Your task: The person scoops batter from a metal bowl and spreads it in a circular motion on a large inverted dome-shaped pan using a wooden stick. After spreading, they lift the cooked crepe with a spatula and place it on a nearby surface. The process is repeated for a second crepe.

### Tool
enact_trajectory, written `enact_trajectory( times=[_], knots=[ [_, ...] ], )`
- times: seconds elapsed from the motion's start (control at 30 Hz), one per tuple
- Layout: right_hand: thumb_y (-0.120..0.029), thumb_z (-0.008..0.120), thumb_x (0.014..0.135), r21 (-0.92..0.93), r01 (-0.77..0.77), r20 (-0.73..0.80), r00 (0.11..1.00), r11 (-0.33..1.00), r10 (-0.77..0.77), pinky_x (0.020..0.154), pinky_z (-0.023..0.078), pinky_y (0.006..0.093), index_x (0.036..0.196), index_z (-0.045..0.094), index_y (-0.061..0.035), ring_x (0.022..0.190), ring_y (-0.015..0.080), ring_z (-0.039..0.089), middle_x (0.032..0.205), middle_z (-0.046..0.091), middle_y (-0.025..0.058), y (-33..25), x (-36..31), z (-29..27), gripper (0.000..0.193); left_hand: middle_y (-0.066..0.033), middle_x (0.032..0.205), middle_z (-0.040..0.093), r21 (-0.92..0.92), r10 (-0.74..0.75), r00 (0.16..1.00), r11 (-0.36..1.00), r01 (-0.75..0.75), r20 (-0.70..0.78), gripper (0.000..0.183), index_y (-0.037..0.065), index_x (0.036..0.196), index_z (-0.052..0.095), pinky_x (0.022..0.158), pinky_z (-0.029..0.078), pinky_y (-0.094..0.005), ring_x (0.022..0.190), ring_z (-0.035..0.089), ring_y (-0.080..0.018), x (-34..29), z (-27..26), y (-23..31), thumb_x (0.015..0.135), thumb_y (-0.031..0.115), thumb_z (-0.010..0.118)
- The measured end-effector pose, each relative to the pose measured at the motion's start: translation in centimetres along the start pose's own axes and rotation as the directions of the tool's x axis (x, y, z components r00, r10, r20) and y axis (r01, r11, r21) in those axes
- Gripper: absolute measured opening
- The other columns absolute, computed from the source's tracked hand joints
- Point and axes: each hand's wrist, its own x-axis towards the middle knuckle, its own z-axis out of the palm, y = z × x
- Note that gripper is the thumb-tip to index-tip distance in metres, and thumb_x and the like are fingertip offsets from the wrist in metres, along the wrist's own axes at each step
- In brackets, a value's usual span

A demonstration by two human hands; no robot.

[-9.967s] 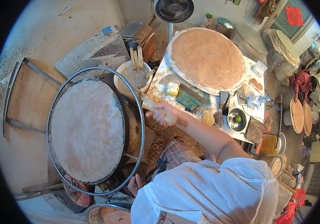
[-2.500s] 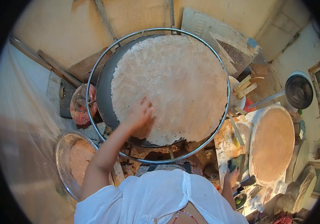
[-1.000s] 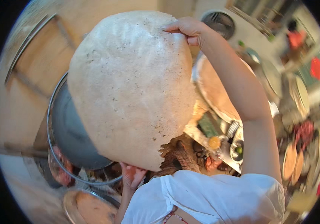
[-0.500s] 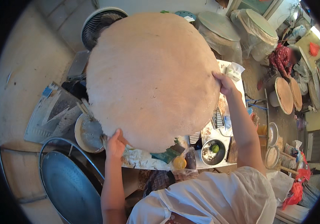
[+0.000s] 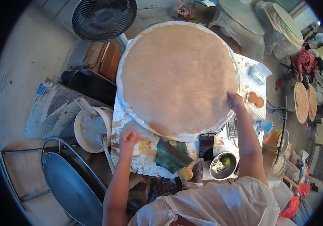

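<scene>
A large round tan sheet [image 5: 180,79] lies flat on a wide, white-rimmed round base [image 5: 121,81] on the white table. My right hand [image 5: 237,101] is at the right edge of the sheet, its thumb on top and its other fingers mostly hidden. Near the table's front left, my left hand [image 5: 128,140] is in the air, off the sheet. Its fingers are slightly blurred and loosely bent, with nothing visible in them. Between my arms, dark green flat pieces [image 5: 172,156] lie near the table's front edge.
A metal bowl [image 5: 223,165] holds a green round fruit. A pale bucket [image 5: 89,130] stands left of the table, beside a large dark pan [image 5: 69,188]. A black fan [image 5: 104,17] stands behind at left. A person [image 5: 304,64] sits at far right by round discs [image 5: 301,101].
The tan sheet has gone from being held up in both hands to lying on the round base. My left hand has let go of it; the right remains at its edge.
</scene>
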Motion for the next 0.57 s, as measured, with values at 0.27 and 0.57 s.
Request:
enact_trajectory(
  times=[0.27, 0.57],
  knots=[
    [-0.01, 0.058, 0.08, -0.7, 0.402, -0.294, 0.592, 0.591, -0.751, 0.084, 0.049, 0.0392, 0.103, 0.061, 0.0008, 0.089, 0.0296, 0.064, 0.094, 0.066, 0.0167, 2.7, -6.8, 2.2, 0.026, -0.0099, 0.092, 0.068, 0.211, -0.054, 0.965, 0.978, -0.001, 0.255, 0.039, -0.004, 0.112, 0.06, 0.072, 0.05, -0.0257, 0.079, 0.065, -0.0135, -17.1, -4.1, 5.2, 0.1, 0.03, 0.046],
    [-0.004, 0.062, 0.079, -0.638, 0.634, 0.066, 0.609, 0.436, -0.79, 0.084, 0.047, 0.0366, 0.108, 0.06, -0.0043, 0.095, 0.0307, 0.062, 0.097, 0.064, 0.0179, 6.7, -26.1, 8.7, 0.029, -0.0241, 0.109, 0.063, -0.358, 0.466, 0.39, 0.877, -0.32, 0.794, 0.073, -0.009, 0.112, 0.061, 0.097, 0.042, -0.0443, 0.105, 0.06, -0.0361, -29.5, -5.4, 16.0, 0.096, 0.056, 0.032]
  ],
)
